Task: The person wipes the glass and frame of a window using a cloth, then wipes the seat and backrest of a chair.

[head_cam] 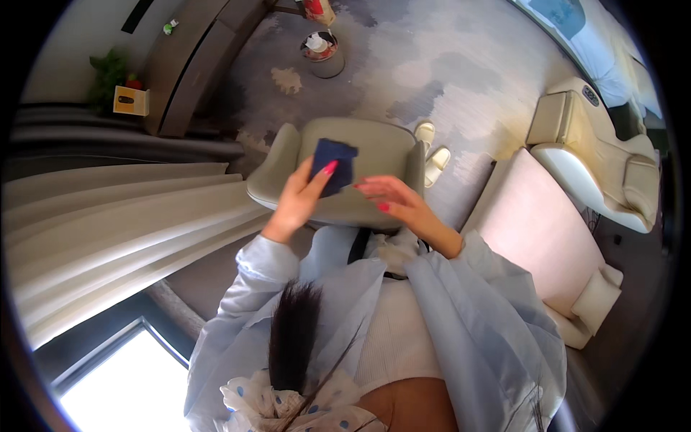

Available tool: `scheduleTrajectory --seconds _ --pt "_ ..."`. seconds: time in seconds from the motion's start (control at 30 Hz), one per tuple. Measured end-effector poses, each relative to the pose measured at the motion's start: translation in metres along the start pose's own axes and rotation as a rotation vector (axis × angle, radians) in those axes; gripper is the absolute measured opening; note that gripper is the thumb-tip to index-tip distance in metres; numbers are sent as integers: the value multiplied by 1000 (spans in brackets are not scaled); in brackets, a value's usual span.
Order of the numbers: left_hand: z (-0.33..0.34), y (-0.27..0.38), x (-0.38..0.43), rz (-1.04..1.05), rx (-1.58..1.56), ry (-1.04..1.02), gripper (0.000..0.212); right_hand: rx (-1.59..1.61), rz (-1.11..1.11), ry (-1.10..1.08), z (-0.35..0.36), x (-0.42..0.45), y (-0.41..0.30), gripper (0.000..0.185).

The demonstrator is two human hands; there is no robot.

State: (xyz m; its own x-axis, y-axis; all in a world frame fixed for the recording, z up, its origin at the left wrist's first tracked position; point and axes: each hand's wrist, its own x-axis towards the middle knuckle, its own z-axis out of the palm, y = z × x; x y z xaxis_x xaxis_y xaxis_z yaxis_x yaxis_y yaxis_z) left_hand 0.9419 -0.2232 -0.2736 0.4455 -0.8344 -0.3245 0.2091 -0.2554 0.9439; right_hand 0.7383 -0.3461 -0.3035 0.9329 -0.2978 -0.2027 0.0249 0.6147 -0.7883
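A folded dark blue cloth (336, 162) is pinched in my left hand (302, 191), with the thumb on top and the other fingers beneath it. My right hand (397, 200) is just to the right of the cloth, fingers apart and holding nothing; a small gap appears between its fingertips and the cloth. Both hands are above the seat of a beige armchair (378, 143), which stands directly before me. What lies under the cloth is hidden.
White slippers (437, 164) lie right of the armchair. Beyond it stands a waste bin (327, 63) on the carpet. A pink-white sofa (534, 221) and a massage chair (580, 135) are at right, a curtain (124, 210) and a dark cabinet (189, 75) at left.
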Motion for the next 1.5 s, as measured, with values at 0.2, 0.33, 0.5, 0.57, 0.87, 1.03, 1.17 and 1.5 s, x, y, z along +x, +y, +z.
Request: scheduleTrajectory --seconds 0.2,0.33,0.5,0.57,0.87,1.03,1.17,1.5 --pt "69 -13 11 184 78 -77 38 38 -184 207 7 4 -5 37" --pt "93 -21 9 234 131 -28 43 -88 -254 337 2 -12 -22 35" --pt "92 -38 6 389 486 148 44 -92 -261 482 -51 -60 -27 21" --pt "72 -30 -7 151 813 -278 46 -252 -200 614 -68 -78 -6 7" --pt "42 -63 -18 290 1370 -387 60 -907 -312 424 -20 -54 74 31" --pt "50 -65 -18 -57 1389 -483 53 -1108 -385 323 -37 -53 96 28" --pt "39 -80 -23 25 1432 -507 52 -930 -289 292 -74 -48 125 23" --pt "26 -103 -47 126 1429 -508 46 -945 -363 21 -201 -18 184 26"
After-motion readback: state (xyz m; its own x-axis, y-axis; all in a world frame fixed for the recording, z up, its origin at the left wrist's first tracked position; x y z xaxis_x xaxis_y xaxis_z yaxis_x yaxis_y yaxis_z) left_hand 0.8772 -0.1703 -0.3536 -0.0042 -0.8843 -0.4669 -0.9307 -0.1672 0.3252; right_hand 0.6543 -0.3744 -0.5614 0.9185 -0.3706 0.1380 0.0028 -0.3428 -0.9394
